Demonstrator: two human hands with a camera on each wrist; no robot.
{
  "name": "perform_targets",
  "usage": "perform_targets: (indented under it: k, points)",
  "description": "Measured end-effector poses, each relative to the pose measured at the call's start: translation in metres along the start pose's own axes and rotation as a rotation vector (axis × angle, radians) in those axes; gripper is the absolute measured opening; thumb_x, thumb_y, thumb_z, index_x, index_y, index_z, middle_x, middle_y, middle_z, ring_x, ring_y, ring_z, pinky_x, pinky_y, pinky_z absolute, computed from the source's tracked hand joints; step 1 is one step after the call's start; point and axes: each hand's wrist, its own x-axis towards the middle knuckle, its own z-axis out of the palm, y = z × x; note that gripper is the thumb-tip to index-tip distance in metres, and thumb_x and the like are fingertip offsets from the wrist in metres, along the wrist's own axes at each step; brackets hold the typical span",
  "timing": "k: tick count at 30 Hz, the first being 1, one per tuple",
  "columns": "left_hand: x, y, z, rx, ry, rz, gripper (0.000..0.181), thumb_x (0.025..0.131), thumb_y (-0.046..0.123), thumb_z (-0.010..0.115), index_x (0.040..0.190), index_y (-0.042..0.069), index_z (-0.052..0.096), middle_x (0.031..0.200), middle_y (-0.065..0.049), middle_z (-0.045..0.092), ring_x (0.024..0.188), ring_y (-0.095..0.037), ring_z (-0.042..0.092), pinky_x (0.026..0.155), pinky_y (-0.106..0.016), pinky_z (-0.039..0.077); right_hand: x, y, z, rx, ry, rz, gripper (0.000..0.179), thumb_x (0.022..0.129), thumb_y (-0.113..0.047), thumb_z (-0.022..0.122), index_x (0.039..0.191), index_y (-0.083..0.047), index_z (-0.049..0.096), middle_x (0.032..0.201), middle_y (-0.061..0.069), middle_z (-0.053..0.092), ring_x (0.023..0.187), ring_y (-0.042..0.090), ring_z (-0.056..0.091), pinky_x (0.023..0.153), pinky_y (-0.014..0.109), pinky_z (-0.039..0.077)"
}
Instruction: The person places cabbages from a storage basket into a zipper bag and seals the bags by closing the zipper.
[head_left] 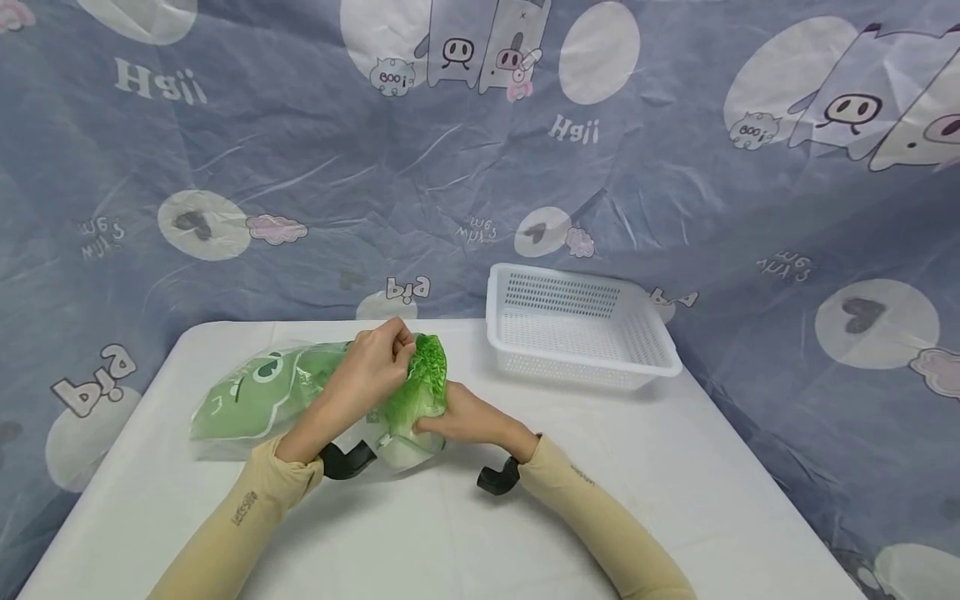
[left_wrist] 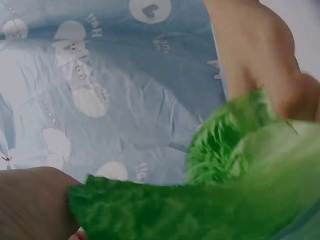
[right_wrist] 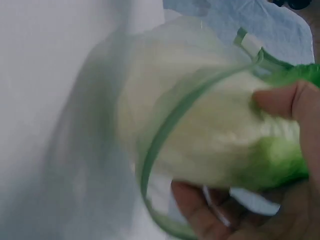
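Note:
A Chinese cabbage [head_left: 422, 379], pale at the base and green at the leaves, stands upright at the table's middle. Its white base sits within the mouth of a clear zip bag [head_left: 247, 392] printed with a green face; the green zip strip [right_wrist: 172, 122] curves around the base. My right hand [head_left: 474, 414] grips the cabbage from the right, thumb across its front and fingers beneath in the right wrist view. At the leafy top, my left hand [head_left: 375, 362] has curled fingers and appears to pinch the leaf edge [left_wrist: 95, 197]; its fingertips are mostly hidden.
A white perforated plastic basket [head_left: 570, 367] stands at the back right of the white-covered table [head_left: 420, 542]. Behind hangs a blue patterned cloth [head_left: 360, 183]. Black wrist camera mounts [head_left: 347, 461] hang below both wrists.

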Motion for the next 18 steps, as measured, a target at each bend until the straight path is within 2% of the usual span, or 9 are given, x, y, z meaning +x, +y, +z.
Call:
perform_targets:
  k: [6, 11, 13, 16, 18]
  points:
    - [-0.007, 0.007, -0.001, -0.005, -0.014, 0.02, 0.012, 0.095, 0.004, 0.047, 0.089, 0.002, 0.058, 0.067, -0.004, 0.054, 0.049, -0.012, 0.045, 0.048, -0.026, 0.04, 0.006, -0.009, 0.004, -0.098, 0.068, 0.067, 0.057, 0.086, -0.015, 0.065, 0.139, -0.014, 0.045, 0.127, -0.001, 0.059, 0.109, 0.005, 0.057, 0.096, 0.023, 0.047]
    - [-0.007, 0.007, -0.003, -0.025, 0.01, 0.001, 0.013, 0.095, 0.005, 0.047, 0.091, 0.001, 0.059, 0.071, -0.006, 0.057, 0.051, -0.013, 0.047, 0.051, -0.027, 0.042, 0.006, -0.019, 0.005, -0.106, 0.079, 0.1, 0.064, 0.084, -0.016, 0.068, 0.142, -0.015, 0.042, 0.129, 0.0, 0.059, 0.109, 0.006, 0.057, 0.095, 0.023, 0.047]
    - [-0.005, 0.005, -0.005, -0.031, 0.027, -0.009, 0.013, 0.095, 0.005, 0.048, 0.091, 0.001, 0.06, 0.073, -0.007, 0.06, 0.053, -0.013, 0.05, 0.052, -0.027, 0.044, 0.002, -0.027, -0.001, -0.097, 0.043, 0.133, 0.059, 0.083, -0.02, 0.071, 0.137, -0.016, 0.048, 0.119, -0.005, 0.063, 0.099, 0.003, 0.058, 0.087, 0.02, 0.049]
    - [-0.004, 0.004, -0.011, -0.038, 0.029, -0.029, 0.012, 0.095, 0.006, 0.05, 0.091, 0.001, 0.061, 0.075, -0.008, 0.061, 0.056, -0.015, 0.052, 0.054, -0.028, 0.045, -0.006, -0.039, -0.018, -0.106, -0.054, 0.206, 0.039, 0.083, -0.032, 0.074, 0.116, -0.017, 0.062, 0.086, -0.01, 0.062, 0.073, 0.0, 0.055, 0.066, 0.019, 0.047]
    - [-0.003, 0.005, -0.015, -0.045, 0.027, -0.041, 0.012, 0.095, 0.008, 0.052, 0.092, 0.002, 0.061, 0.076, -0.007, 0.061, 0.058, -0.016, 0.053, 0.054, -0.028, 0.046, -0.013, -0.045, -0.033, -0.115, -0.128, 0.229, 0.028, 0.084, -0.034, 0.073, 0.104, -0.016, 0.067, 0.078, -0.011, 0.061, 0.067, 0.0, 0.054, 0.062, 0.019, 0.047]
